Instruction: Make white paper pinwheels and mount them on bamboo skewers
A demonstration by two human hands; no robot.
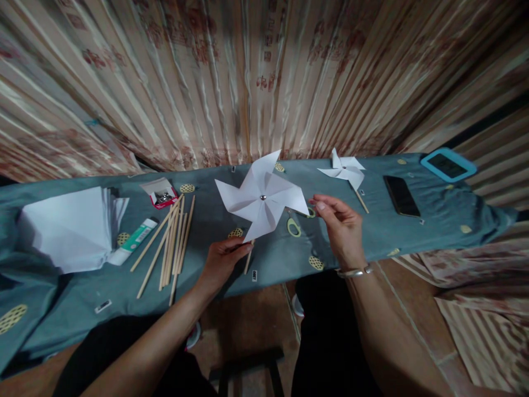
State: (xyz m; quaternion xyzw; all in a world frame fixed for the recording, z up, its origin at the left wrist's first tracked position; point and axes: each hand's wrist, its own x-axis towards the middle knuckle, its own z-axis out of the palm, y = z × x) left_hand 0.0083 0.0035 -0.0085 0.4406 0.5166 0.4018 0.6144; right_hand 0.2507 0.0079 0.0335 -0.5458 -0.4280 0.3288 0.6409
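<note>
A white paper pinwheel [275, 201] with a round metal pin at its centre is held up over the table. My left hand [221, 262] is closed on its wooden stick, just below the blades. The stick's lower end shows beneath my fingers. Close to the right-hand blade tip, my right hand [343, 223] has its thumb and forefinger drawn together, and I see nothing between them. Scissors with yellow-green handles [294, 227] lie on the cloth behind the pinwheel, partly covered by it.
On the blue-green cloth [281, 270] lie white paper sheets [68, 229], a glue stick [134, 241], several wooden sticks [168, 248] and a red box of metal pins [161, 196]. Rightward are a second pinwheel [345, 170], a black phone [400, 196] and a blue-framed device [448, 164]. A curtain [264, 82] hangs behind.
</note>
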